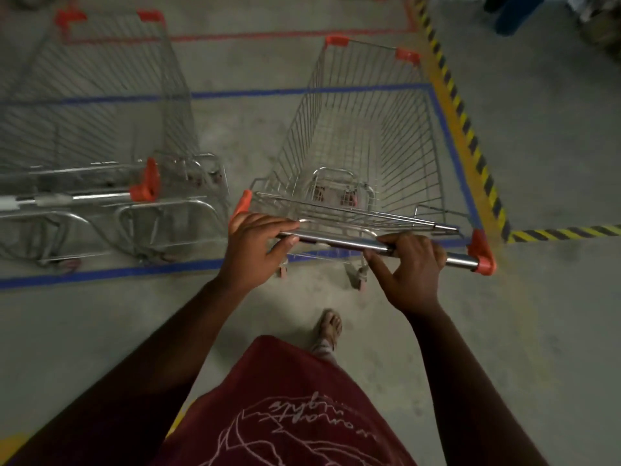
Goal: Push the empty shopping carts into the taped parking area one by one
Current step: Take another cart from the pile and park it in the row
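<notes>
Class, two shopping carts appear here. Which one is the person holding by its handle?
The cart on the right, beside the yellow-black striped tape: both hands grip its handle bar. The left cart stands untouched.

Dim concrete floor with hazard striping

Grey, scuffed concrete floor under low light; a yellow-and-black striped line runs from 12 o'clock toward 3 o'clock, with a dark blue object at 1 o'clock.

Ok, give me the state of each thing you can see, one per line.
Wire shopping cart on the right: empty, mostly inside the blue tape.
Wire shopping cart on the left: empty, parked inside the blue floor tape.
Left hand: grips the steel handle bar.
Right hand: grips the bar.
</notes>
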